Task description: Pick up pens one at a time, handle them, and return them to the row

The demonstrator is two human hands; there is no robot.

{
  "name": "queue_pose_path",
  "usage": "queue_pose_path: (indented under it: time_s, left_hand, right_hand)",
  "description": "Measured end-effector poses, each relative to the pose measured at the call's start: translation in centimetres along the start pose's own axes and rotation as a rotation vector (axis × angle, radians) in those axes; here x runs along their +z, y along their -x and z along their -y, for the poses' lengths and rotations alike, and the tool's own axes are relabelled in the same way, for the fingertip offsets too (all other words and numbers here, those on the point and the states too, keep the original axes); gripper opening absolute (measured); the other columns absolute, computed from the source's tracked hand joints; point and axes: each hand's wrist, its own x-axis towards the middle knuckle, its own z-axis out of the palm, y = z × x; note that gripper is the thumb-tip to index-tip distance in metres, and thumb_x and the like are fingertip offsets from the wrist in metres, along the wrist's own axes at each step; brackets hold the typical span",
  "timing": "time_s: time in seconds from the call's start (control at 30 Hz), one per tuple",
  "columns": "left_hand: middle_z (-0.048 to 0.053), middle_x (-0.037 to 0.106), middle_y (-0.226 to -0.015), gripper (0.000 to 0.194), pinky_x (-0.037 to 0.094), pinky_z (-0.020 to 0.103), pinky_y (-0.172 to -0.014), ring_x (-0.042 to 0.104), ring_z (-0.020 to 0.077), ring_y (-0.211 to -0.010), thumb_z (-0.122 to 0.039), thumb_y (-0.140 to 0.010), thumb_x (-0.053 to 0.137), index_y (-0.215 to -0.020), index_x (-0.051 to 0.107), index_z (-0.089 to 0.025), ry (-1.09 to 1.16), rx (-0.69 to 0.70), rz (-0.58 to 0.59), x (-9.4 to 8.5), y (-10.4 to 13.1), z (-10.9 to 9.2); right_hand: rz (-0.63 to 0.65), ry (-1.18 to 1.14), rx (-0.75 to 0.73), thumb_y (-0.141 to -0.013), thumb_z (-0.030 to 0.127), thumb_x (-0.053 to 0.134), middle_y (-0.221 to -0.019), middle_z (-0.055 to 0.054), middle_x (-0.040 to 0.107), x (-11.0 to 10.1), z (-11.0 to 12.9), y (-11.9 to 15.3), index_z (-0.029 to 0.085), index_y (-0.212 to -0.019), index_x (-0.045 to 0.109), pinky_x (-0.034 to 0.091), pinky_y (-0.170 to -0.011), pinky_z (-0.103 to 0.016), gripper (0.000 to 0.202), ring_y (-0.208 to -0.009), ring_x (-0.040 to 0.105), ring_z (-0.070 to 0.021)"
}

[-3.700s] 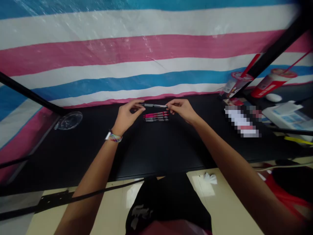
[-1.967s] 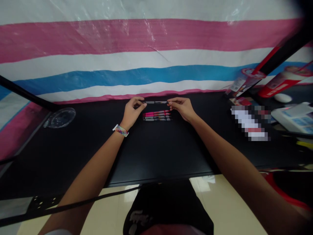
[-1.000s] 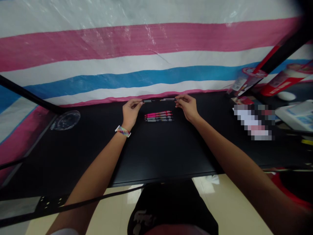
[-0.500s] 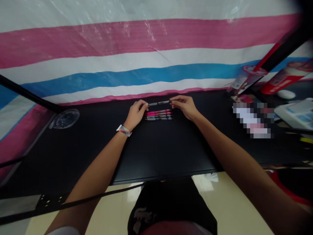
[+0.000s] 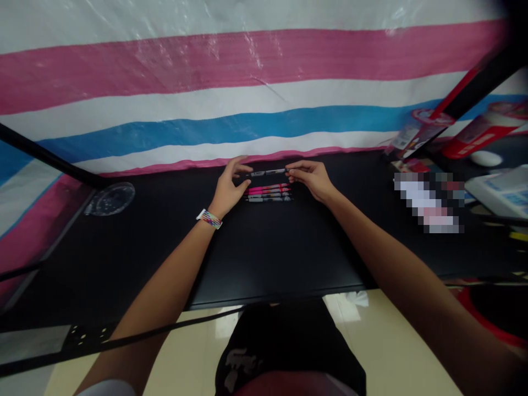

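Note:
My right hand pinches the right end of a dark grey pen, which lies level above a row of pens on the black table. Near that pen's left end is my left hand, its thumb and fingers apart and nothing between them. The row just below holds pink pens and, nearest me, a grey pen, all side by side. A colourful woven band circles my left wrist.
A clear plastic lid lies at the left. To the right are a plastic cup, a red container, a white rounded object and a light-coloured device. A striped sheet hangs behind the table.
My left hand has let go of the dark grey pen's left end, and its fingers have spread. My right hand still holds the other end, nearly unmoved.

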Motion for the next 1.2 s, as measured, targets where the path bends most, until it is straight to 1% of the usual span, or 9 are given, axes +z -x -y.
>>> queue_pose_path:
  time_s: [0.07, 0.23, 0.37, 0.43, 0.5, 0.6, 0.77, 1.03, 1.2]
  left_hand:
    - [0.01, 0.078, -0.136, 0.066, 0.057, 0.048, -0.108, 0.074, 0.0305, -0.128, -0.032, -0.092, 0.088, -0.152, 0.059, -0.034, -0.045, 0.01, -0.034, -0.1, 0.0, -0.1]
    - [0.003, 0.08, -0.089, 0.039, 0.058, 0.047, -0.106, 0.08, 0.0236, -0.096, -0.034, -0.109, 0.065, -0.149, 0.064, -0.029, 0.049, -0.071, 0.009, 0.0, -0.1, -0.1]
    - [0.009, 0.081, -0.129, 0.062, 0.053, 0.052, -0.116, 0.074, 0.0302, -0.129, -0.029, -0.097, 0.083, -0.154, 0.059, -0.033, -0.03, 0.021, -0.004, -0.1, 0.0, -0.3]
    - [0.007, 0.082, -0.128, 0.042, 0.052, 0.053, -0.115, 0.073, 0.0315, -0.128, -0.035, -0.101, 0.079, -0.141, 0.068, -0.033, -0.077, -0.014, -0.015, -0.1, 0.0, -0.3]
    - [0.005, 0.085, -0.11, 0.017, 0.053, 0.053, -0.113, 0.074, 0.0306, -0.117, -0.042, -0.109, 0.068, -0.113, 0.079, -0.03, -0.119, -0.064, -0.003, -0.1, 0.0, -0.2]
    - [0.003, 0.084, -0.094, 0.034, 0.054, 0.052, -0.108, 0.074, 0.0292, -0.106, -0.043, -0.112, 0.062, -0.087, 0.08, -0.028, -0.158, -0.055, 0.042, -0.1, -0.1, -0.3]
    - [0.003, 0.086, -0.108, 0.006, 0.056, 0.049, -0.106, 0.074, 0.0279, -0.11, -0.031, -0.101, 0.079, -0.102, 0.084, -0.029, -0.132, 0.014, -0.025, -0.2, 0.1, -0.3]
    - [0.004, 0.086, -0.104, 0.005, 0.059, 0.048, -0.103, 0.078, 0.0267, -0.106, -0.029, -0.099, 0.082, -0.101, 0.086, -0.029, -0.086, 0.049, -0.108, 0.1, 0.2, -0.5]
    - [0.005, 0.087, -0.108, 0.007, 0.06, 0.049, -0.105, 0.078, 0.0266, -0.107, -0.028, -0.1, 0.08, -0.104, 0.085, -0.028, -0.1, 0.046, -0.154, 0.0, 0.1, -0.4]
  right_hand:
    - [0.0, -0.001, -0.003, -0.074, 0.036, 0.095, -0.093, -0.008, 0.082, 0.0, -0.1, 0.0, 0.022, -0.096, 0.087, 0.066, -0.09, -0.048, 0.027, -0.081, 0.074, -0.0229]
    - [0.014, 0.001, -0.022, -0.076, 0.035, 0.096, -0.094, -0.009, 0.083, -0.1, -0.4, -0.1, 0.022, -0.097, 0.087, 0.066, -0.089, -0.048, 0.026, -0.081, 0.075, -0.0231]
    - [0.001, 0.017, -0.021, -0.074, 0.039, 0.097, -0.095, -0.009, 0.084, -0.2, -0.6, -0.3, 0.022, -0.097, 0.088, 0.067, -0.09, -0.048, 0.031, -0.083, 0.077, -0.0242]
    - [-0.005, 0.026, -0.021, -0.073, 0.04, 0.097, -0.095, -0.009, 0.085, -0.1, -0.6, -0.3, 0.021, -0.097, 0.088, 0.068, -0.091, -0.048, 0.032, -0.084, 0.078, -0.0244]
    - [-0.006, 0.037, -0.026, -0.073, 0.04, 0.097, -0.094, -0.009, 0.085, -0.1, -0.6, -0.2, 0.021, -0.098, 0.088, 0.068, -0.093, -0.049, 0.032, -0.084, 0.078, -0.0248]
    - [-0.008, 0.051, -0.032, -0.074, 0.037, 0.096, -0.095, -0.009, 0.085, 0.0, -0.5, -0.2, 0.021, -0.097, 0.088, 0.068, -0.094, -0.05, 0.029, -0.084, 0.079, -0.0254]
    - [-0.008, 0.047, -0.039, -0.075, 0.033, 0.094, -0.092, -0.01, 0.084, 0.0, -0.5, -0.1, 0.02, -0.096, 0.088, 0.067, -0.092, -0.05, 0.025, -0.083, 0.077, -0.0258]
    - [0.019, -0.145, 0.012, -0.078, 0.028, 0.087, -0.087, -0.005, 0.077, 0.9, 0.6, 0.4, 0.022, -0.097, 0.086, 0.061, -0.084, -0.041, 0.02, -0.08, 0.069, -0.0203]
    - [0.117, -0.365, 0.126, -0.088, 0.034, 0.068, -0.089, -0.007, 0.077, 1.8, 1.4, 0.9, 0.02, -0.11, 0.085, 0.062, -0.081, -0.037, 0.031, -0.081, 0.068, -0.0208]
